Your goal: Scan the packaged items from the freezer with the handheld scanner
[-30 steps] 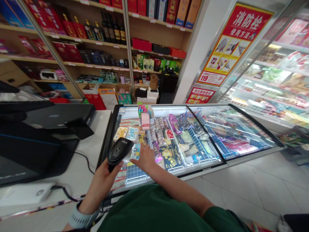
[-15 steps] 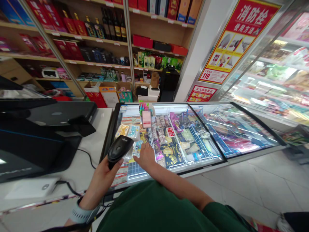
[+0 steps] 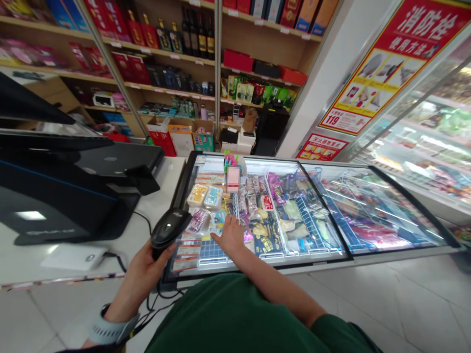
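Note:
My left hand (image 3: 146,269) is wrapped round the handle of a black barcode scanner (image 3: 170,228), held over the near left edge of the freezer. Several small packs lie at the left of the freezer's glass top: a yellow pack (image 3: 197,194), a blue-and-white pack (image 3: 213,197), a purple pack (image 3: 196,220) and a light blue pack (image 3: 218,221). Just right of the light blue pack is my right hand (image 3: 232,239), thumb spread away from the fingers. Its fingertips point away from me and are partly hidden; contact with the pack cannot be made out.
The chest freezer (image 3: 275,266) holds bagged food in wire baskets. A pink card stand (image 3: 233,179) stands at its back. On the left counter are a black checkout machine (image 3: 55,196), a white box-shaped device (image 3: 75,257) and a cable. Stocked shelves (image 3: 162,88) line the back.
The view has turned slightly left, shifting the scene right. The scanner has moved left relative to the packs, uncovering the purple one. My right hand stays near the light blue pack.

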Tool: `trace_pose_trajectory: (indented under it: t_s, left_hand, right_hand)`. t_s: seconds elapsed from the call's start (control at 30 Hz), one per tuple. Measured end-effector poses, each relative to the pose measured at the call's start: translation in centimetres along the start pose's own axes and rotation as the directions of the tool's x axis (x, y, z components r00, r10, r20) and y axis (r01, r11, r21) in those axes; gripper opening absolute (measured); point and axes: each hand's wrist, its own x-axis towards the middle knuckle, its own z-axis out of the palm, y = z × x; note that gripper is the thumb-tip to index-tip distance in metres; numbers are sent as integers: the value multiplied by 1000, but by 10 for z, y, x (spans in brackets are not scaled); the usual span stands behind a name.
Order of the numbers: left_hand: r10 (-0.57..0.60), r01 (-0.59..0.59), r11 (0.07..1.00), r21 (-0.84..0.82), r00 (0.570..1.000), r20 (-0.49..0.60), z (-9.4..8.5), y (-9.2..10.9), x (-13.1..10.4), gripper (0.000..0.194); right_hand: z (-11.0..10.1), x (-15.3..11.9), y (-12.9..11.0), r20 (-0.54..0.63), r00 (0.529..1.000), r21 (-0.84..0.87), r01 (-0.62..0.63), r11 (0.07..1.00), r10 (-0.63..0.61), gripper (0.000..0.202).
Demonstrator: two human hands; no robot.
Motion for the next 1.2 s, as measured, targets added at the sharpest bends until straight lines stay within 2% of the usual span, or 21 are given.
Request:
trace_pose_trajectory:
  t_s: [0.17,0.23,0.3,0.33,0.37,0.43,0.5,0.53,0.6,0.8,1.2]
  left_hand:
    - [-6,6,1000,-12,1000,-25,0,-1,-8,54]
    - [-15,15,1000,-19,999,-38,1,-3,-12,53]
    - [-31,31,1000,-5,998,-48,3,-3,-17,53]
    - [-35,36,999,10,998,-52,4,-3,-19,53]
    - [-35,36,999,23,998,-51,5,-2,-22,54]
    - [-17,18,999,35,999,-27,8,3,-28,55]
    - [23,-24,999,41,1000,21,13,10,-34,55]
    - [48,-51,997,52,997,52,16,15,-36,55]
    - [107,-117,990,84,988,110,24,25,-39,52]
    - [242,-290,946,145,929,280,48,53,-35,48]
    - [290,-366,913,182,893,344,75,81,-31,51]
  right_hand:
    - [0,2,10,-18,999,57,50,997,-49,53]
    - [-3,4,18,-28,999,158,34,987,-30,49]
    - [-10,8,30,13,999,355,-42,934,40,45]
    - [-14,10,37,74,994,487,-109,866,84,43]
    - [-20,12,44,160,980,625,-193,756,118,41]
    - [-32,15,57,369,922,822,-381,423,114,39]
    - [-45,16,70,512,859,854,-512,93,34,40]
    - [-51,15,75,545,838,838,-545,-18,-14,40]
    - [-63,13,83,573,815,804,-580,-131,-87,38]
    - [-81,5,98,574,799,772,-601,-207,-177,35]
    - [-91,-6,120,575,797,761,-604,-238,-186,33]
